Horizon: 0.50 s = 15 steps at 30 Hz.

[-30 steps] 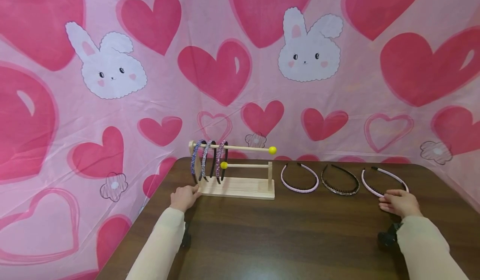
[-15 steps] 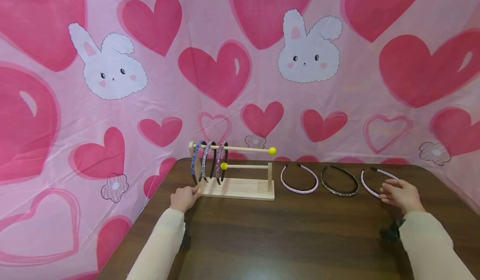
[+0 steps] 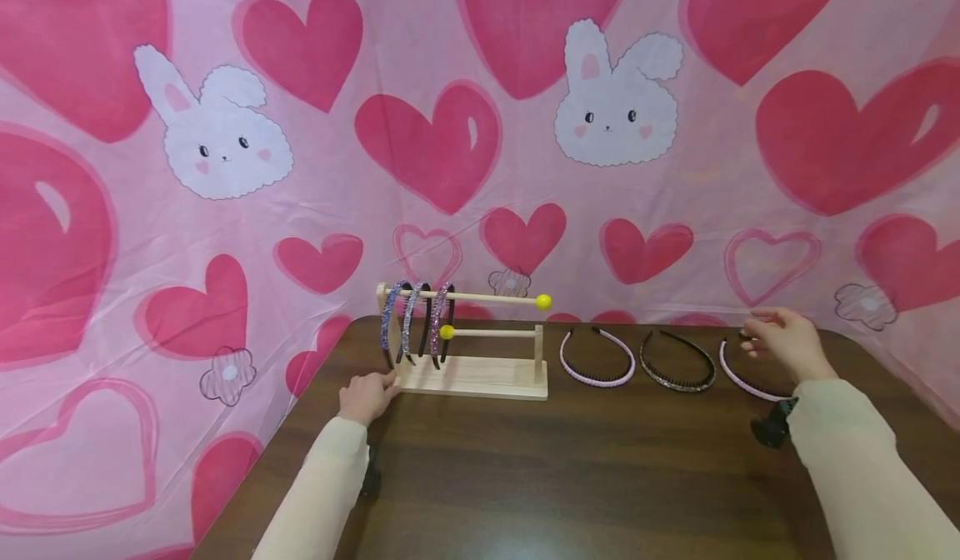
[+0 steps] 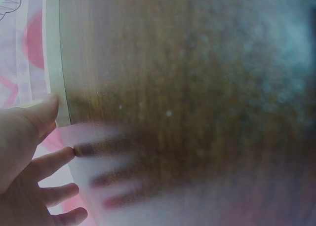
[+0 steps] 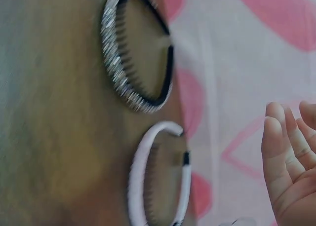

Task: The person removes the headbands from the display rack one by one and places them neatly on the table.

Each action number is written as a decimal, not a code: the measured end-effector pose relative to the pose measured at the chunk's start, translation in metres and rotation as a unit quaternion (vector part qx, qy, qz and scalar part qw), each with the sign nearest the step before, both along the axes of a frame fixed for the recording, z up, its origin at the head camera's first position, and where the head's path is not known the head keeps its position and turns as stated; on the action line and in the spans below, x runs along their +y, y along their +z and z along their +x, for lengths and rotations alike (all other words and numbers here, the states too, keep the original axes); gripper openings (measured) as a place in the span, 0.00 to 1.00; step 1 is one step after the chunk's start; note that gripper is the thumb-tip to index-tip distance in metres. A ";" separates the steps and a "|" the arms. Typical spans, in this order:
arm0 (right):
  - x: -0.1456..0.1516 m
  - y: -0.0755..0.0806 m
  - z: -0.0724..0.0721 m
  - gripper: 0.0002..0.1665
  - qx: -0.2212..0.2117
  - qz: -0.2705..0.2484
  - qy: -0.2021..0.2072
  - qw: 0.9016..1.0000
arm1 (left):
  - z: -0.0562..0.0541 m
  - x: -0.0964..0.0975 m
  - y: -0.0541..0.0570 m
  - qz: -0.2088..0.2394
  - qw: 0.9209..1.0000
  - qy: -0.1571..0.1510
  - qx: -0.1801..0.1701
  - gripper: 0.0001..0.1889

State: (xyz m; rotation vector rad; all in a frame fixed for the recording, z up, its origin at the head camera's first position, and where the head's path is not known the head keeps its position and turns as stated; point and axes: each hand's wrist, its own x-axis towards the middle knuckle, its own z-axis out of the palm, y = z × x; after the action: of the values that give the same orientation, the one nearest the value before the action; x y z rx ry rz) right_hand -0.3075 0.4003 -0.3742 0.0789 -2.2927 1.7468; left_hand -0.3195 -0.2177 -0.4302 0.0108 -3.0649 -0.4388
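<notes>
My left hand (image 3: 365,397) pinches the near left corner of a wooden headband stand (image 3: 472,387) between thumb and index finger. In the left wrist view the thumb lies against the pale base edge (image 4: 55,53), with the other fingers spread by the tabletop. Three glittery headbands, blue (image 3: 387,322), silver (image 3: 410,322) and pink (image 3: 438,322), hang on the stand's upper bar. Raised over the rightmost lilac headband (image 3: 750,385), my right hand (image 3: 787,343) holds nothing, its fingers loosely bent. It hides part of that headband. The right wrist view shows this hand (image 5: 291,167) apart from the headbands.
A lilac headband (image 3: 600,382) and a dark glittery headband (image 3: 678,383) lie between the stand and the rightmost one. The stand's lower bar (image 3: 498,333) is bare. Behind the brown table (image 3: 525,477) hangs a pink heart-patterned cloth (image 3: 517,177).
My right hand has lifted off the rightmost lilac headband, moving up and slightly left, while that headband stays on the table. The left hand and the stand have not moved.
</notes>
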 end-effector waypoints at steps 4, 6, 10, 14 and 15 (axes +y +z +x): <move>-0.026 0.024 0.000 0.24 0.000 0.015 -0.004 1.000 | 0.001 0.000 0.000 0.001 1.000 0.000 -0.002 0.23; -0.038 0.036 -0.001 0.23 0.007 0.032 0.000 0.999 | 0.001 0.000 0.000 0.000 1.000 -0.001 -0.001 0.23; -0.059 0.056 -0.006 0.27 0.025 0.082 0.004 0.996 | 0.001 0.000 0.000 -0.005 1.000 -0.001 0.001 0.23; -0.082 0.073 -0.012 0.28 0.049 0.104 0.023 0.993 | 0.000 -0.001 0.000 -0.009 1.000 -0.002 0.002 0.23; -0.088 0.077 -0.014 0.27 0.053 0.104 0.031 0.993 | 0.000 -0.001 0.000 -0.010 1.000 -0.003 0.004 0.23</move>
State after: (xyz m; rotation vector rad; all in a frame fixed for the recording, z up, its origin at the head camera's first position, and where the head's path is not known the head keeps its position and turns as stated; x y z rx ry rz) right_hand -0.3212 0.3119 -0.2972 0.2775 -2.4097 1.4866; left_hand -0.3198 -0.2191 -0.4306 0.0002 -3.0622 -0.4073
